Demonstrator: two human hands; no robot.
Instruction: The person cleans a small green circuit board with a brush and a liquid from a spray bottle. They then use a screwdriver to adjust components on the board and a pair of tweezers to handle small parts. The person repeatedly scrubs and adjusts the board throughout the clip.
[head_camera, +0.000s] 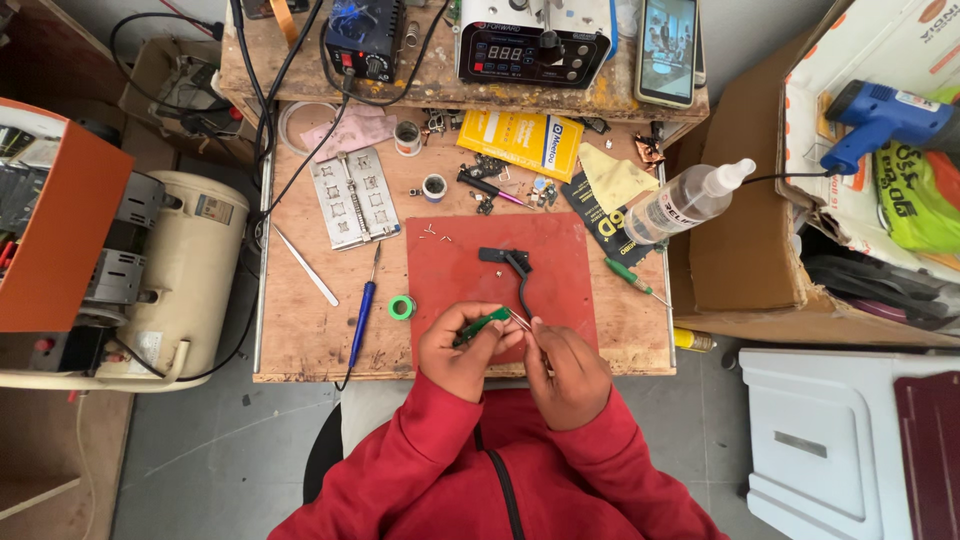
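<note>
My left hand (462, 352) was closed around one small green circuit board (482, 326), held just above the near edge of the red mat (470, 275), while my right hand (566, 368) pinched one pair of thin tweezers (521, 320) whose tips met the board. On the mat lay one black bent part (512, 264). Beside it on the wooden bench (300, 330) I counted one blue screwdriver (362, 315), one green tape roll (401, 307), one silver tweezers (306, 265) and one green screwdriver (632, 277).
</note>
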